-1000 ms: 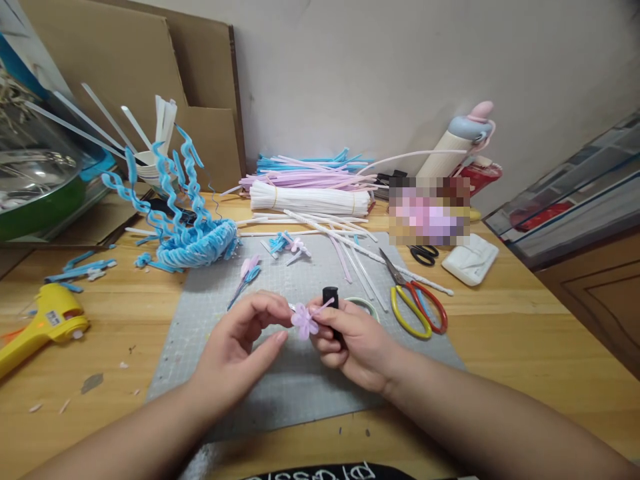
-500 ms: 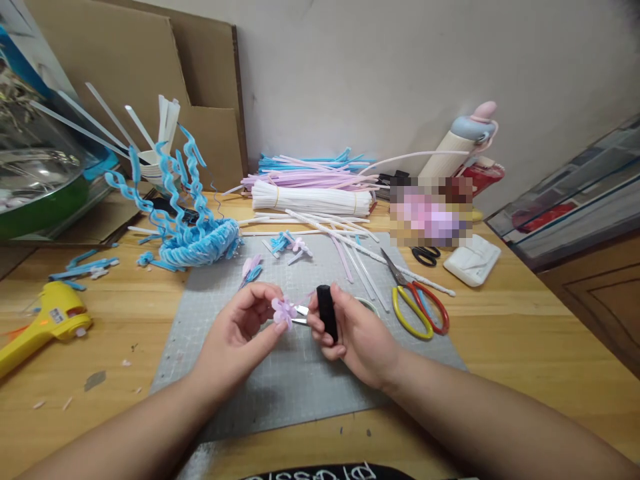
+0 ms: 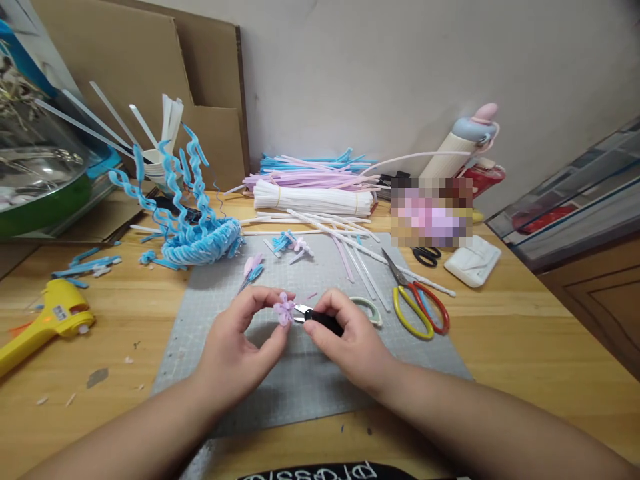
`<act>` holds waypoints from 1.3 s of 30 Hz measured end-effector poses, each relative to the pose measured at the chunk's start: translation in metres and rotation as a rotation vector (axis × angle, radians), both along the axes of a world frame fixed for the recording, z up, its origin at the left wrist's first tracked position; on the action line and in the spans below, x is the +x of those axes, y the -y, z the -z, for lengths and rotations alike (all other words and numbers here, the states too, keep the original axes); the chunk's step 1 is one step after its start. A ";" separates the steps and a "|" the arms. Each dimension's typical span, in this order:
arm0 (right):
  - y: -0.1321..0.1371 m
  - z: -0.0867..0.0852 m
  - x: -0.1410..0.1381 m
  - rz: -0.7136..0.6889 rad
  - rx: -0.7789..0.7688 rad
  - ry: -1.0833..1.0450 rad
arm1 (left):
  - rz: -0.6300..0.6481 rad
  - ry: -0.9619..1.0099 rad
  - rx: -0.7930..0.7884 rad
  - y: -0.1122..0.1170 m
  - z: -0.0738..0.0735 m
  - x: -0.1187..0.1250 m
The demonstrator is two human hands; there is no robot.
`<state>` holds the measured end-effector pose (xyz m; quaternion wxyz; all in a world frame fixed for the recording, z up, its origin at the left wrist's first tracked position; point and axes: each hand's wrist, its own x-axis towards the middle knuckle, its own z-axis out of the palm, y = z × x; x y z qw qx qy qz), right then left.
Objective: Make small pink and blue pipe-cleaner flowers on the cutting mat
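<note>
The left hand (image 3: pixel 239 341) is pinching a small purple flower (image 3: pixel 284 310), its grip clamped on it just above the grey mat (image 3: pixel 300 393). The right hand (image 3: pixel 353 340) is holding a black cutter (image 3: pixel 323 321), grip closed around the handle, with the blades touching the flower.

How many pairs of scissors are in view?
3: yellow-and-red-handled scissors at the right edge of the grey mat, black-handled scissors beyond them on the wooden table, small black-handled snips in the right hand. Others may be hidden.

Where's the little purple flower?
Head view, centre: the flower is pinched in the left hand above the mat, with the snips in the right hand just to its right.
</note>
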<state>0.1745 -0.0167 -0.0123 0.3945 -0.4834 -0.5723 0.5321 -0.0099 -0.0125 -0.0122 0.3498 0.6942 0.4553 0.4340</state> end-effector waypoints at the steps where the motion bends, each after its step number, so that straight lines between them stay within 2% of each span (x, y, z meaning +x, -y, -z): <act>1: 0.000 0.000 -0.001 0.013 0.002 -0.001 | -0.002 -0.011 0.004 0.000 0.000 0.000; 7: 0.001 -0.001 -0.001 0.023 -0.040 -0.004 | 0.001 -0.058 0.055 0.000 -0.002 0.002; 12: 0.002 -0.001 -0.002 0.016 0.003 -0.001 | 0.028 -0.066 0.070 0.001 -0.002 0.002; 17: 0.002 -0.002 -0.002 0.008 0.006 -0.004 | 0.047 -0.060 0.048 0.002 -0.001 0.003; 23: 0.003 -0.002 -0.002 0.018 -0.003 0.005 | 0.008 -0.020 0.005 0.003 0.002 0.004; 31: 0.001 -0.002 -0.005 0.034 -0.014 0.010 | 0.009 0.059 -0.076 0.002 -0.003 0.008; 39: 0.001 -0.002 -0.006 0.037 -0.035 -0.001 | 0.020 0.089 -0.089 0.001 -0.003 0.010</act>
